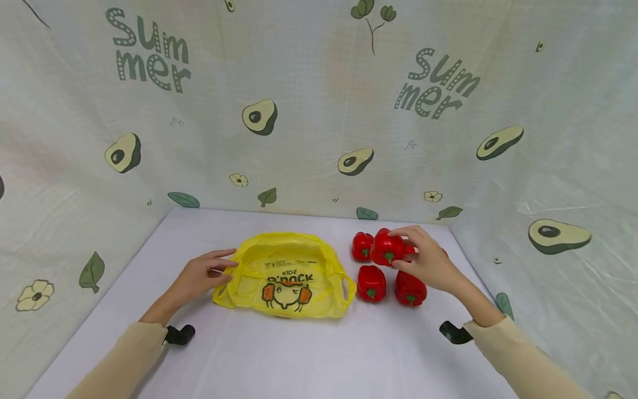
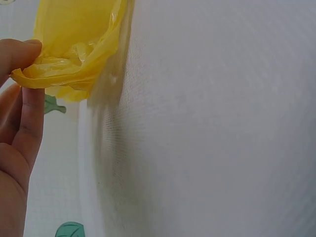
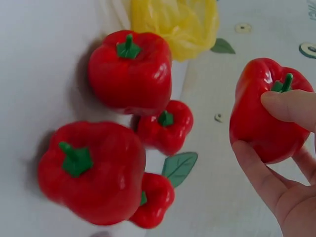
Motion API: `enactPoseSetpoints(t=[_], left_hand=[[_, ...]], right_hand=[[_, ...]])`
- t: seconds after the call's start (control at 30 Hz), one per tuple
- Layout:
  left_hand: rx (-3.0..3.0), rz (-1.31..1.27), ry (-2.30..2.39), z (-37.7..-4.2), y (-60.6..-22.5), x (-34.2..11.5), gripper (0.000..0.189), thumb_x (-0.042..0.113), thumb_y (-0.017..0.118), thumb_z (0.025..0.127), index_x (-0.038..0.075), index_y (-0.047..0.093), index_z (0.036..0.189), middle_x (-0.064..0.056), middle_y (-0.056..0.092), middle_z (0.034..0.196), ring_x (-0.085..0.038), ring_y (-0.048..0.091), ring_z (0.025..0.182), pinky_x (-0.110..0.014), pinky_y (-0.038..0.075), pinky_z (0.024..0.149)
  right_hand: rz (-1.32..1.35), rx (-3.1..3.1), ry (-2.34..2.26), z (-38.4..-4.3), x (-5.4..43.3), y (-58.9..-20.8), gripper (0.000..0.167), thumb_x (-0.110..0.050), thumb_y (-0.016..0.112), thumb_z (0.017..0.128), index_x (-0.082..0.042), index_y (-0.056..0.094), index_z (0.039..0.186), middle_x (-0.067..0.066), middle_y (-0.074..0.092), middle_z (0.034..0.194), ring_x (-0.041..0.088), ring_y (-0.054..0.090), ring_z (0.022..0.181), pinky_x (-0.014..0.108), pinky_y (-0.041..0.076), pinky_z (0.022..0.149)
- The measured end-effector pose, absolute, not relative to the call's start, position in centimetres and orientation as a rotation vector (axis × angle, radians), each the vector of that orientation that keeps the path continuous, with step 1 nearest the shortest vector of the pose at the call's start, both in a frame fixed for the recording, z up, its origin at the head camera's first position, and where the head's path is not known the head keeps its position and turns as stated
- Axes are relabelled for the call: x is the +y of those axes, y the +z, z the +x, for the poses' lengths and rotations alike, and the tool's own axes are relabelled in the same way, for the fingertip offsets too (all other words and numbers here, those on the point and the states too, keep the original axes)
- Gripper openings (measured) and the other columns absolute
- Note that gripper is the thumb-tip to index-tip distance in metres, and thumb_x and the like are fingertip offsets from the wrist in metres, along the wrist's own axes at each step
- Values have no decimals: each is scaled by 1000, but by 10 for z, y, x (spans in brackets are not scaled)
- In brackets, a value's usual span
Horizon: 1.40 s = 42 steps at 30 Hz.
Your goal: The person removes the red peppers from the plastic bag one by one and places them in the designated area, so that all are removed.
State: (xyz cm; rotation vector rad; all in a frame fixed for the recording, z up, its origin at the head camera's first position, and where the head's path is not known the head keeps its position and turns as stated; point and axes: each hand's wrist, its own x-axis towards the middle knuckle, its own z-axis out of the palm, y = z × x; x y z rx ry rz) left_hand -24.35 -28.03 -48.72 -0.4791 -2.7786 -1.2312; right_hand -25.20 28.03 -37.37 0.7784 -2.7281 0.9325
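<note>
A yellow plastic bag with a printed cartoon face lies on the table, its mouth spread wide. My left hand pinches the bag's left edge between thumb and fingers, and the left wrist view shows the yellow film caught there. To the bag's right, my right hand grips a red bell pepper with a green stem; the right wrist view has this held pepper raised apart from the others. Below it on the table sit two more red peppers, one on the left and one on the right.
Another red pepper stands behind, left of the held one. Part of a further pepper shows in the right wrist view. A white table meets a printed curtain at the back and sides.
</note>
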Motion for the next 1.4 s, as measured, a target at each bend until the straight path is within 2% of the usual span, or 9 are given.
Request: enactPoseSetpoints(t=[0.4,0.63,0.83,1.07,1.17,1.3,1.4], left_hand=[[-2779,-467,-1237,-244,-489,-279,31,12,83,93,16,80,124,-5,57,157,-26,70,113,-15,56,87],[-2788,-473,-1217,-245,-488,-278,31,12,84,93,17,81,123,-5,56,157,-26,70,114,-15,55,87],[-2793,-500,-1214,-244,-486,-278,32,14,84,93,17,80,124,-6,56,158,-24,70,112,-16,56,88],[-2796,-506,-1213,-243,-484,-278,31,14,85,92,17,81,122,-6,55,158,-22,70,108,-18,57,87],[-2794,-503,-1232,-243,-485,-278,30,15,85,92,18,81,121,-6,55,159,-22,70,108,-18,57,87],[-2795,-500,-1242,-242,-484,-278,29,15,85,92,19,82,120,-6,55,159,-21,70,106,-19,58,87],[-2796,-500,-1234,-243,-484,-279,29,15,85,92,19,82,120,-6,55,159,-20,70,106,-19,58,87]], right_hand=[[728,-2707,778,-238,354,-386,71,5,90,80,-8,57,142,14,58,134,35,63,115,47,66,78],[704,-2726,806,-230,381,-396,73,6,91,78,-7,58,141,17,56,134,41,61,116,39,66,74],[650,-2745,784,-224,400,-407,73,7,92,76,-5,58,140,18,57,132,40,58,115,34,66,72],[642,-2760,775,-223,413,-418,73,6,91,76,-4,58,141,18,57,132,35,57,115,20,61,74],[657,-2758,775,-225,417,-424,73,6,91,76,-6,59,141,16,58,132,16,56,119,18,59,75],[680,-2764,785,-224,420,-431,73,6,91,77,-9,60,141,15,59,132,-12,44,115,19,60,75],[677,-2781,799,-223,421,-433,72,6,91,77,-10,60,140,15,59,132,-1,52,116,25,63,75]])
